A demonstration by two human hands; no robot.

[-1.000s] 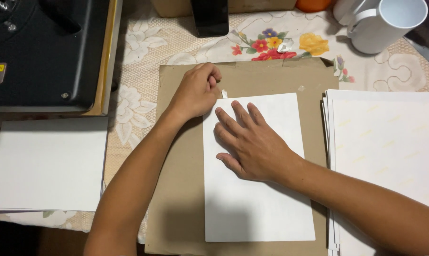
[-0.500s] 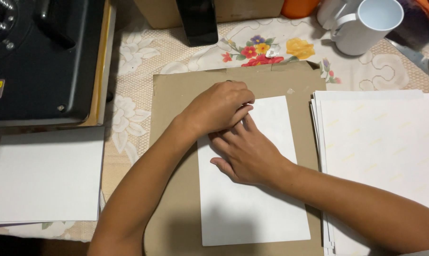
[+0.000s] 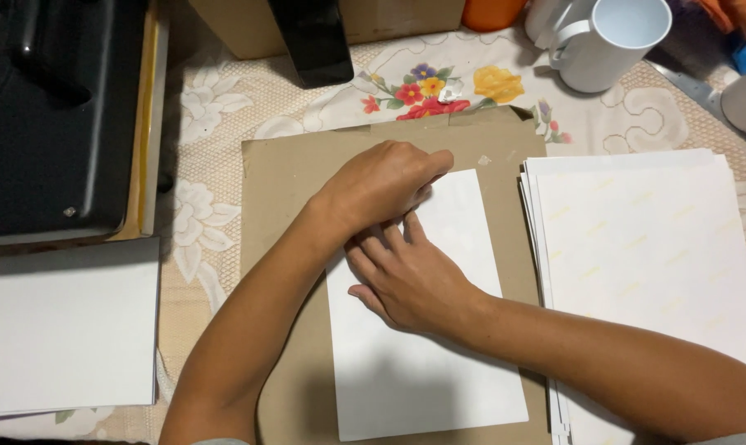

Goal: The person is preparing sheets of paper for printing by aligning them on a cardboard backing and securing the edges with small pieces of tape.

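A white sheet of paper [image 3: 426,375] lies on a brown cardboard board [image 3: 282,189] in the middle of the table. My right hand [image 3: 410,276] rests flat on the sheet, fingers spread and pointing up-left. My left hand [image 3: 385,185] lies across the sheet's top left part, just above my right fingers, with its fingers curled and pinched at the paper's upper edge. What the left fingertips hold is hidden under the hand.
A stack of white sheets [image 3: 653,264] lies to the right, another white stack [image 3: 64,325] at the left. A black machine [image 3: 56,115] fills the top left. A white mug [image 3: 608,41] and a black upright object [image 3: 311,37] stand at the back on a floral tablecloth [image 3: 439,86].
My left hand has slid right from the sheet's top left corner and now overlaps my right fingers. The right hand stays pressed on the sheet. The view has shifted slightly.
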